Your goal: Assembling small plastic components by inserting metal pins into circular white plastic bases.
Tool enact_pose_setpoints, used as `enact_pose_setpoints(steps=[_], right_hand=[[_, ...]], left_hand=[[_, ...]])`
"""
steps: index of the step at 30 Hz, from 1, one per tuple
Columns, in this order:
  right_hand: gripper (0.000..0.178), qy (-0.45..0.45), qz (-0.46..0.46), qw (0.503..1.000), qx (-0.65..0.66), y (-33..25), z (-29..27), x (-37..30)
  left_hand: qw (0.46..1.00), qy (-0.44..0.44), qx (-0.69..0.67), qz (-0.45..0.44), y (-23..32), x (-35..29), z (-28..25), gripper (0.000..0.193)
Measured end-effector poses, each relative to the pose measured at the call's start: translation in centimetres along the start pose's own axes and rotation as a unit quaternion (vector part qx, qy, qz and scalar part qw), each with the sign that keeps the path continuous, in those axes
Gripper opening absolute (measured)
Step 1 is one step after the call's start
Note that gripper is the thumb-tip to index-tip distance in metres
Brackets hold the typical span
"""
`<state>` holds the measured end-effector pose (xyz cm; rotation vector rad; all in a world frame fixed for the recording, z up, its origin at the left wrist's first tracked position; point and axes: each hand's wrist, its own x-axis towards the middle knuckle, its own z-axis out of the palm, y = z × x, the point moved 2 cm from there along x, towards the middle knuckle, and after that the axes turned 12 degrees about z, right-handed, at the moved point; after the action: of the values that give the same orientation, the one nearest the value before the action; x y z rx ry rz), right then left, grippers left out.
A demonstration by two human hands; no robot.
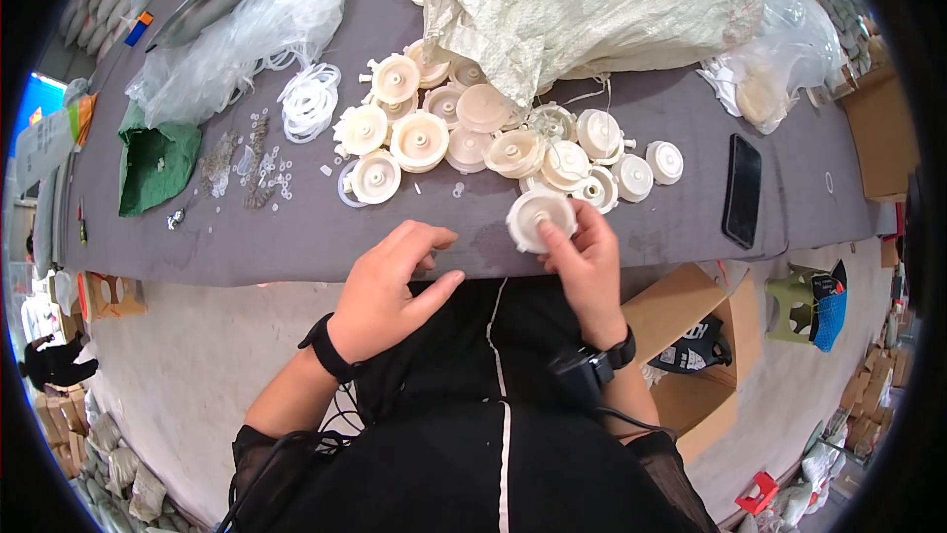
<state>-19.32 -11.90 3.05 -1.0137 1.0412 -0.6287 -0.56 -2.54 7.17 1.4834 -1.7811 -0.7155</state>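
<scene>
My right hand (588, 262) grips a round cream plastic cap (538, 216) with a raised centre, thumb on its face and fingers behind its rim. Over the table's near edge, my left hand (397, 277) is apart from it, thumb and fingers spread, holding nothing. Beyond both hands lies a loose pile of similar cream plastic caps (419, 142), some face up and some tilted on one another. A large woven white sack (592, 10) rests behind the pile and covers part of it.
Left of the pile are clear plastic rings (310, 104), small springs (258, 153), tiny washers (280, 181) and a green bag (158, 163). A black phone (742, 190) lies at the right. An open cardboard box (691, 365) stands on the floor beside me.
</scene>
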Motion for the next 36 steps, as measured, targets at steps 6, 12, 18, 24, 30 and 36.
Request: enact_pose_setpoints(steps=[6,12,18,24,30,36], right_hand=[[0.04,0.102,-0.081,0.991,-0.006,-0.9,-2.6,0.9],[0.047,0.149,-0.123,0.981,0.008,-0.4,-3.0,1.9],[0.047,0.187,-0.174,0.967,-0.012,-0.1,-3.8,1.6],[0.056,0.204,-0.224,0.946,-0.114,-5.9,-5.4,4.3],[0.043,0.222,-0.341,0.824,-0.394,-13.6,-4.5,15.1],[0.022,0.164,-0.354,0.917,-0.086,-21.8,-20.4,24.2]], left_hand=[[0.997,0.066,-0.048,0.002,0.3,1.9,-0.3,0.042],[0.98,-0.094,-0.158,0.077,0.2,11.1,-0.8,0.052],[0.966,-0.015,0.113,0.231,-0.9,21.4,-4.2,0.065],[0.888,0.027,0.317,0.331,-1.5,26.9,-6.6,0.075],[0.857,0.072,0.105,0.499,4.8,28.2,-5.9,0.02],[0.896,0.185,0.008,0.405,4.8,25.7,-8.4,0.023]])
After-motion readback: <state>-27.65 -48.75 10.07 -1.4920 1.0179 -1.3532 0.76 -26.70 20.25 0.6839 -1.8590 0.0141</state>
